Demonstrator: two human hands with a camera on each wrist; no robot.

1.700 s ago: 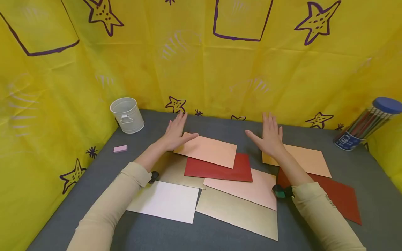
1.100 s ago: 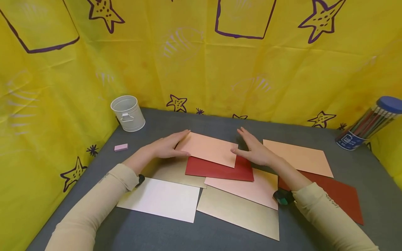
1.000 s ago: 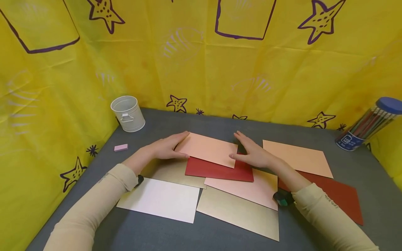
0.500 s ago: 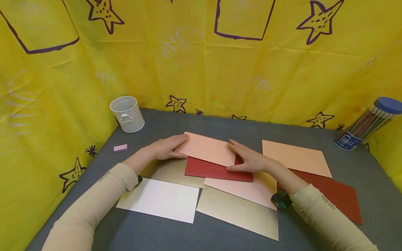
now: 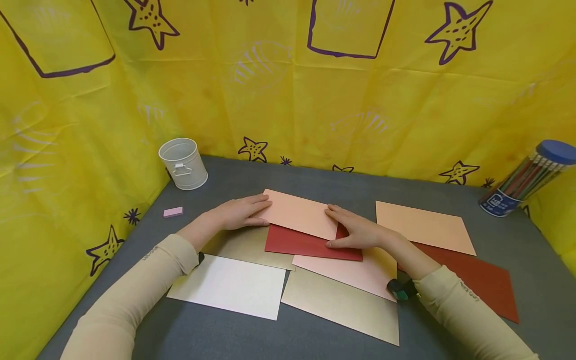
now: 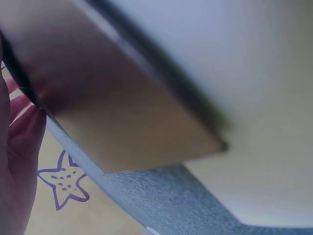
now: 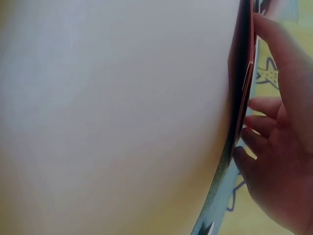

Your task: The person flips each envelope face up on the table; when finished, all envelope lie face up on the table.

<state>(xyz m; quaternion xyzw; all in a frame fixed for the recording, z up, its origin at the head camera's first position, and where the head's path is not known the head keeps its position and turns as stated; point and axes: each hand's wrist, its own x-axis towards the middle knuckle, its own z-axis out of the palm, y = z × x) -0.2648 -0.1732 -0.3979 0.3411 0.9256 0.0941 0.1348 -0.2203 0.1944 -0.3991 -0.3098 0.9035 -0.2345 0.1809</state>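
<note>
A peach card lies on top of a red card at the middle of the table in the head view. My left hand rests on the peach card's left end, fingers extended, over a gold card. On the other end, the fingers of my right hand touch the peach card, while its thumb lies on the red card. In the right wrist view, several fingertips of the right hand meet the stacked cards' edge. The left wrist view shows part of the left hand beside a card's edge.
Nearer me lie a white card, a pink card and another gold card. At right, a second peach card overlaps a dark red one. A white bucket, pink eraser and pencil tub stand around.
Both hands have come down from above the table to the middle peach card. The right hand has moved left onto its right end. The cards lie nearly as before.
</note>
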